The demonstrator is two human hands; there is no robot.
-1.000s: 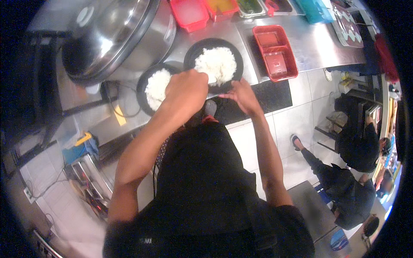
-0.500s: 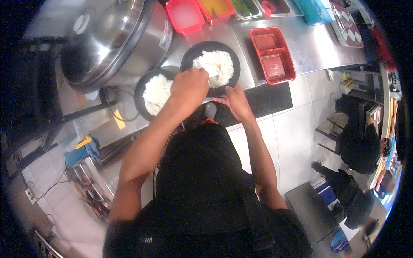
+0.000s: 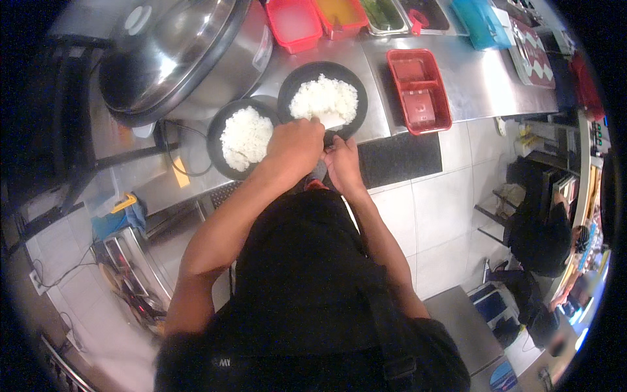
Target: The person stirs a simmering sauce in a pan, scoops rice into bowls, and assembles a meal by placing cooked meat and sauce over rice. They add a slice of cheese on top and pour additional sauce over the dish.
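My left hand [image 3: 297, 147] is closed around a white rice paddle [image 3: 332, 120]. The paddle's blade rests along the near edge of a mound of white rice [image 3: 324, 98] in a round black bowl [image 3: 360, 117]. At that bowl's near rim, my right hand [image 3: 343, 164] grips with its thumb and fingers. To the left, partly behind my left wrist, stands a second black bowl [image 3: 214, 145] with its own heap of rice [image 3: 245, 137]. The two bowls sit side by side at the counter's near edge.
A large steel rice cooker [image 3: 176, 59] stands at the left. Along the back are a pink tub [image 3: 292, 26], a yellow-filled tub [image 3: 339, 16] and steel pans [image 3: 384, 16]. Right of the bowls lies a red two-compartment tray [image 3: 419, 91]. Two people [image 3: 539, 228] are farther right.
The paddle has moved from the middle of the rice toward the near rim, and the rice now lies gathered toward the far side. My right hand has shifted slightly left along the rim.
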